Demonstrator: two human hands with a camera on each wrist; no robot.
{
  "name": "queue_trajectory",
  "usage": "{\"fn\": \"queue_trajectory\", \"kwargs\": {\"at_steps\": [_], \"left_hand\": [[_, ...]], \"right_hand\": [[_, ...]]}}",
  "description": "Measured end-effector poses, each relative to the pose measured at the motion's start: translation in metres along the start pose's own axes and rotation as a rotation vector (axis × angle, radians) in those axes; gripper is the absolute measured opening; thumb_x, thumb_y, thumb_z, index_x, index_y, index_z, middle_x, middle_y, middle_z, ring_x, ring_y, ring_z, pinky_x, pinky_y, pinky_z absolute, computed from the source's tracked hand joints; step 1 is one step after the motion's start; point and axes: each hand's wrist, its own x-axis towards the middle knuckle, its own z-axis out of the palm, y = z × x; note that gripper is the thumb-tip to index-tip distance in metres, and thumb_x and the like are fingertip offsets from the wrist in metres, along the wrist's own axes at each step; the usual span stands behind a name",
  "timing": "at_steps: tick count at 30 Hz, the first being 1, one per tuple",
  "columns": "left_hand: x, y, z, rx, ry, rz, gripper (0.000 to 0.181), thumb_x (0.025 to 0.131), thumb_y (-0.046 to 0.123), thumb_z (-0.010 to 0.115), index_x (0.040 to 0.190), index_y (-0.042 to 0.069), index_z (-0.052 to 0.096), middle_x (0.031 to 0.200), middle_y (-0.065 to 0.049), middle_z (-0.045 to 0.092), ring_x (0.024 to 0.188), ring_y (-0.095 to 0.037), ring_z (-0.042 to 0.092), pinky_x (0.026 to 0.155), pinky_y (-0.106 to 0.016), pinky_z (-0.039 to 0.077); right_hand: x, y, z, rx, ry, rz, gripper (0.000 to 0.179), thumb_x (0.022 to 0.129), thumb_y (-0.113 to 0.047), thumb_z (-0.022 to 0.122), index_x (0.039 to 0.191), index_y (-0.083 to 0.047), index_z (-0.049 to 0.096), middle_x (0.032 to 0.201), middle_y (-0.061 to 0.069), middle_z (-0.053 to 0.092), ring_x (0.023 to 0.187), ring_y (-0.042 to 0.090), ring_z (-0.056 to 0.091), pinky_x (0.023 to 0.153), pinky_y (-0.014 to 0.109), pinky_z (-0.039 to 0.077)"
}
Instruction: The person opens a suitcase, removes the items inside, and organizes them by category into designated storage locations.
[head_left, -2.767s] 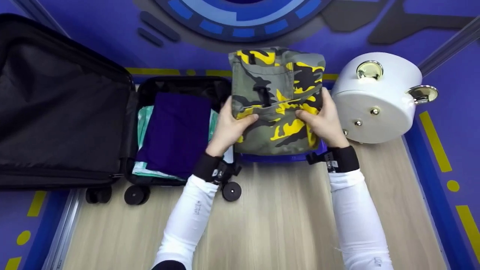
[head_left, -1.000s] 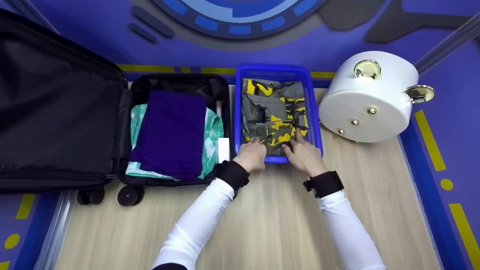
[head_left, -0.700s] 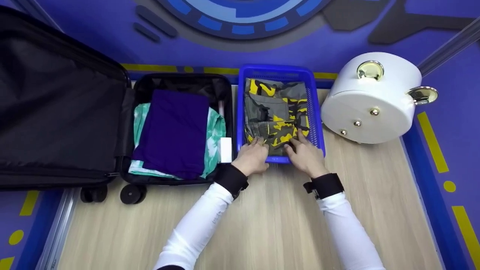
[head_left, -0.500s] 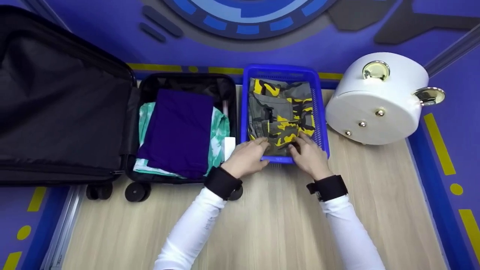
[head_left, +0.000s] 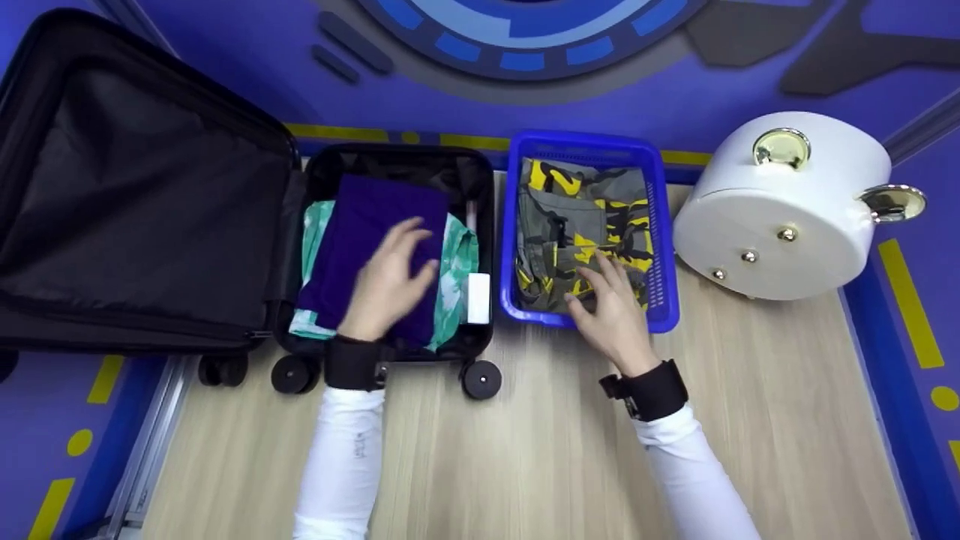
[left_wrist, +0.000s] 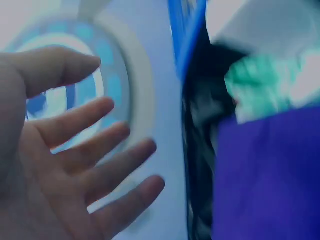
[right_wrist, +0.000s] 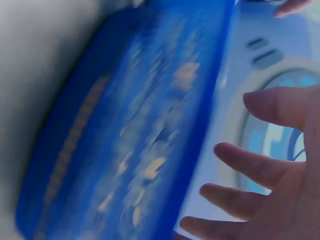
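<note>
— Is the left hand [head_left: 388, 286] hovering?
— Yes, spreading wide above the suitcase [head_left: 161, 202] at left.
— And the right hand [head_left: 616, 324]?
— It is spreading wide above the camouflage garment [head_left: 574, 217] lying in the blue basket [head_left: 511, 225].

The left hand [head_left: 388, 289] is positioned over the purple cloth [head_left: 375, 201], fingers spread. The right hand [head_left: 616, 321] is positioned over the near part of the camouflage garment [head_left: 574, 210], fingers extended; fingertip contact cannot be determined for either hand. The purple cloth lies on the green-and-white fabric [head_left: 454, 281] inside the open black suitcase [head_left: 157, 202]. A white box [head_left: 478, 298] occupies the suitcase's near right corner. The blue basket [head_left: 511, 232], right of the suitcase, contains the folded camouflage garment. A white drum-shaped object [head_left: 787, 199] rests right of the basket on the counter [head_left: 525, 450].
</note>
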Motion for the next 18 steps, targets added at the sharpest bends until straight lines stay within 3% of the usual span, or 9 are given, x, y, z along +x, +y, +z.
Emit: {"fn": "queue_trajectory", "kwargs": {"at_steps": [3, 6, 8, 10, 12, 14, 18], "left_hand": [[0.002, -0.026, -0.015, 0.017, 0.031, -0.151, 0.053, 0.098, 0.025, 0.067, 0.145, 0.003, 0.055, 0.162, -0.014, 0.039, 0.137, -0.038, 0.053, 0.095, -0.058, 0.051], [0.007, -0.046, -0.021, 0.023, 0.001, -0.304, 0.062, 0.099, 0.028, 0.065, 0.151, 0.000, 0.046, 0.166, -0.022, 0.028, 0.141, -0.045, 0.045, 0.104, -0.062, 0.045], [0.013, -0.058, -0.021, 0.013, -0.032, -0.390, 0.067, 0.100, 0.030, 0.063, 0.154, -0.002, 0.040, 0.167, -0.027, 0.021, 0.145, -0.049, 0.038, 0.111, -0.061, 0.039], [0.017, -0.068, -0.020, -0.003, -0.073, -0.460, 0.072, 0.101, 0.033, 0.061, 0.156, -0.004, 0.034, 0.167, -0.030, 0.015, 0.148, -0.050, 0.032, 0.116, -0.060, 0.033], [0.021, -0.076, -0.018, -0.016, -0.103, -0.516, 0.074, 0.102, 0.035, 0.059, 0.157, -0.005, 0.031, 0.167, -0.032, 0.011, 0.150, -0.050, 0.027, 0.119, -0.061, 0.028], [0.022, -0.083, -0.016, -0.009, -0.122, -0.557, 0.076, 0.102, 0.037, 0.059, 0.157, -0.005, 0.029, 0.167, -0.034, 0.009, 0.151, -0.051, 0.023, 0.120, -0.063, 0.024], [0.022, -0.091, -0.009, 0.055, -0.158, -0.581, 0.075, 0.103, 0.039, 0.056, 0.157, -0.006, 0.030, 0.166, -0.035, 0.011, 0.152, -0.052, 0.017, 0.120, -0.068, 0.016]], "right_hand": [[0.004, -0.025, 0.009, 0.098, 0.043, -0.134, 0.047, 0.097, -0.023, 0.072, 0.138, -0.001, 0.064, 0.161, 0.019, 0.043, 0.151, 0.043, 0.033, 0.117, 0.061, 0.033], [0.010, -0.049, 0.019, 0.212, 0.045, -0.262, 0.047, 0.097, -0.022, 0.071, 0.138, -0.001, 0.063, 0.158, 0.017, 0.047, 0.148, 0.040, 0.040, 0.119, 0.055, 0.034], [0.018, -0.067, 0.026, 0.326, 0.005, -0.323, 0.047, 0.098, -0.020, 0.071, 0.139, 0.000, 0.062, 0.156, 0.017, 0.049, 0.145, 0.038, 0.045, 0.118, 0.052, 0.036], [0.026, -0.086, 0.036, 0.484, -0.069, -0.333, 0.048, 0.098, -0.016, 0.070, 0.141, 0.002, 0.060, 0.153, 0.018, 0.052, 0.142, 0.036, 0.049, 0.116, 0.050, 0.040], [0.034, -0.105, 0.047, 0.666, -0.170, -0.273, 0.048, 0.099, -0.014, 0.068, 0.144, 0.001, 0.057, 0.151, 0.018, 0.054, 0.139, 0.035, 0.052, 0.113, 0.047, 0.044], [0.041, -0.122, 0.061, 0.850, -0.275, -0.161, 0.050, 0.100, -0.011, 0.066, 0.146, 0.003, 0.054, 0.151, 0.020, 0.053, 0.139, 0.039, 0.051, 0.112, 0.044, 0.046], [0.052, -0.143, 0.092, 1.016, -0.410, 0.109, 0.055, 0.099, -0.015, 0.065, 0.150, 0.002, 0.050, 0.156, 0.019, 0.048, 0.146, 0.040, 0.043, 0.116, 0.040, 0.040]]}}
